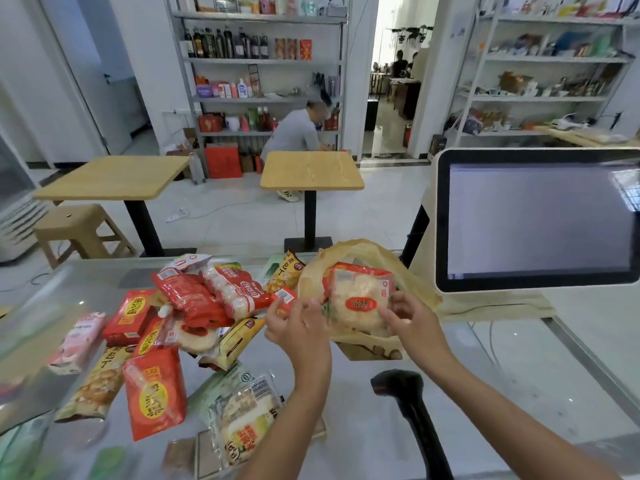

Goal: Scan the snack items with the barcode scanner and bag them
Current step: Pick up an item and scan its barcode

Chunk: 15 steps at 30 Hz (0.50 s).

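A translucent tan plastic bag (412, 271) stands open on the glass counter (381, 427), in front of the screen. My left hand (298, 323) pinches the bag's near left rim. My right hand (408, 317) grips a clear snack pack with a red label (358, 299), held in the bag's mouth. The black barcode scanner (408, 400) stands upright on the counter, below my right forearm, untouched. A pile of snack packs (194, 306) covers the counter's left half.
A white checkout screen (540, 220) stands at the right, close behind the bag. Beyond the counter are two wooden tables (311, 169), a stool (76, 226) and stocked shelves. A person (298, 133) crouches by the far shelf.
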Motion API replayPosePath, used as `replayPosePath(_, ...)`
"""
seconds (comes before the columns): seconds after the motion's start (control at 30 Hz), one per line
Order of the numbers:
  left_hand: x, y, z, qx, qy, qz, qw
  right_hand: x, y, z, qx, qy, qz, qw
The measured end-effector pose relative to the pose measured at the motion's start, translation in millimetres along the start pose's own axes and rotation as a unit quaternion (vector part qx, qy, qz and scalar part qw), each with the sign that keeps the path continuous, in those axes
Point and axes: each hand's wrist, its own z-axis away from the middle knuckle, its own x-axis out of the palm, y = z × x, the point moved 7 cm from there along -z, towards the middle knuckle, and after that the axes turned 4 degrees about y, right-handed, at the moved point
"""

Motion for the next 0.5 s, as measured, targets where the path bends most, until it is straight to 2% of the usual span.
replayPosePath(0.07,1.4,-1.9,-6.1,-0.023,0.005,-0.064,0.998,-7.7,-5.2,-7.3,-0.037,0.065,0.048,0.996)
replayPosePath(0.1,4.9,-2.6,-7.5,-0.023,-0.017,-0.082,0.996,-8.2,-4.7,-11.7,-0.043,0.07,0.061,0.995)
replayPosePath(0.17,12.0,-5.0,-6.6,-0.022,-0.062,-0.046,0.997,-0.2,-1.1,-21.1,-0.027,0.036,0.086,0.995)
replayPosePath(0.23,12.2,-0.9,-2.6,-0.017,-0.075,-0.001,0.997,14.0,3.3,-30.1,-0.015,-0.015,0.125,0.992)
replayPosePath(0.4,10.9,19.3,-0.4,0.053,-0.094,-0.014,0.994,52.7,-3.4,-38.2,-0.041,-0.108,0.212,0.97)
replayPosePath(0.5,7.4,17.6,-2.9,0.089,-0.127,-0.032,0.987,57.2,-2.2,-37.6,-0.077,-0.085,0.297,0.948)
